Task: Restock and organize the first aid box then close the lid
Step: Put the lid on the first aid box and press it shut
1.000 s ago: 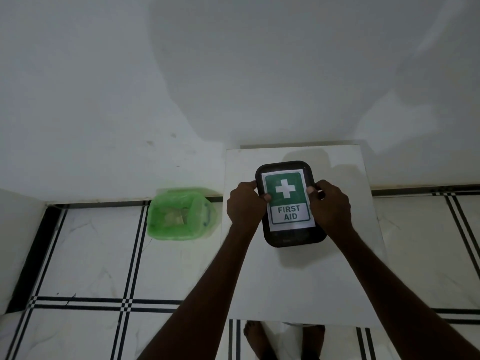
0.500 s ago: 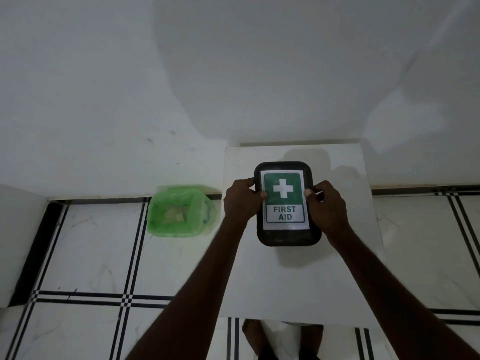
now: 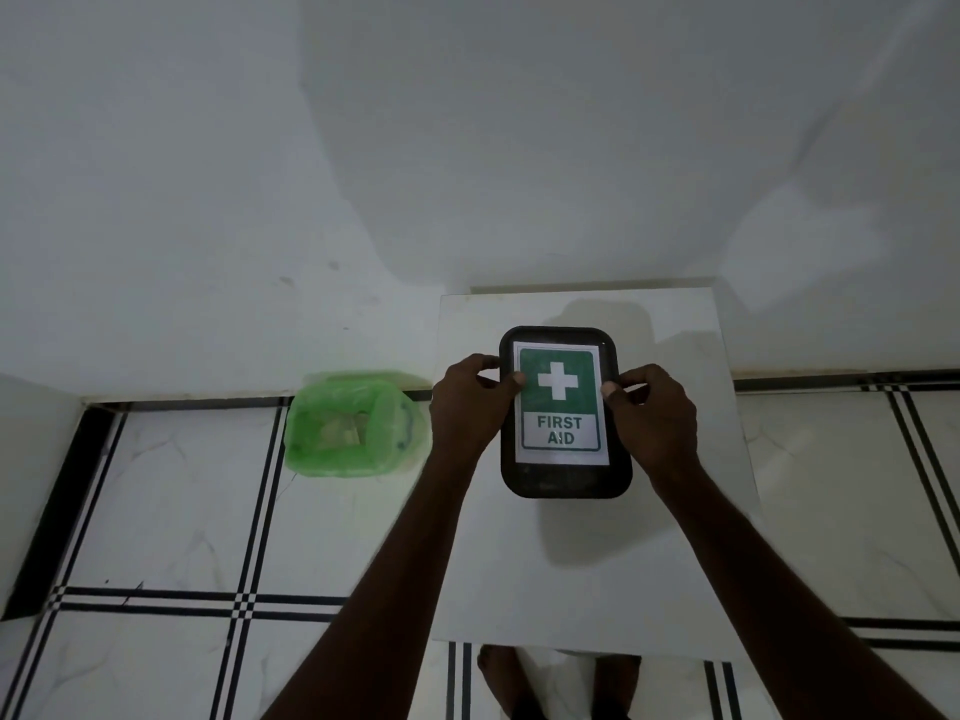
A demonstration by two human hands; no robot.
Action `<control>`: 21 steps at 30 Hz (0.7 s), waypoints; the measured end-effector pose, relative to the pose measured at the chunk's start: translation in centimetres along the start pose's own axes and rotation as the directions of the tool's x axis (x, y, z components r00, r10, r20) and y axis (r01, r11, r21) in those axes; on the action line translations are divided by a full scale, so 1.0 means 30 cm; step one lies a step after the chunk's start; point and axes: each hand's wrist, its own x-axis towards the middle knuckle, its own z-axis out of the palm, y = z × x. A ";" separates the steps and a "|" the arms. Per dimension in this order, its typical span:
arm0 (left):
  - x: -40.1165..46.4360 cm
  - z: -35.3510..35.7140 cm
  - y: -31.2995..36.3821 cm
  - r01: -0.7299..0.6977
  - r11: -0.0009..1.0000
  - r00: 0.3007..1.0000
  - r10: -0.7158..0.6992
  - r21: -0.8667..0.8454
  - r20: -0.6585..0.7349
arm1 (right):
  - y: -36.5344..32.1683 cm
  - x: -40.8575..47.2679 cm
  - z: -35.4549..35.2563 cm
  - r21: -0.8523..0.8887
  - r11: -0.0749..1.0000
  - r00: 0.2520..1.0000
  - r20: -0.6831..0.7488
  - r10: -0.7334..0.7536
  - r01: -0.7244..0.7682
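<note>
A black first aid box (image 3: 565, 480) lies on a small white table (image 3: 582, 579), its lid on, with a green and white "FIRST AID" label facing up. My left hand (image 3: 467, 407) grips the box's left edge, thumb on the label. On the opposite edge my right hand (image 3: 652, 413) holds the box the same way. The box's contents are hidden under the lid.
A bin lined with a green plastic bag (image 3: 353, 426) stands on the tiled floor left of the table, with some paper inside. A white wall rises just behind the table. My bare feet (image 3: 558, 683) show under the table's near edge.
The box has been straightened from a slight tilt and shifted a little toward the wall, both hands staying on its sides.
</note>
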 end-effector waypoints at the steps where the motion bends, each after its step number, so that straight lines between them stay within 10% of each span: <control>1: 0.001 0.002 0.000 0.000 1.000 1.000 0.000 0.003 -0.013 | -0.002 0.002 -0.001 0.006 1.000 1.000 0.005 0.009 -0.009; 21: 0.125 0.046 0.037 0.065 0.991 0.988 -0.080 -0.118 -0.129 | 0.000 0.003 0.013 -0.030 1.000 0.999 -0.033 -0.006 0.005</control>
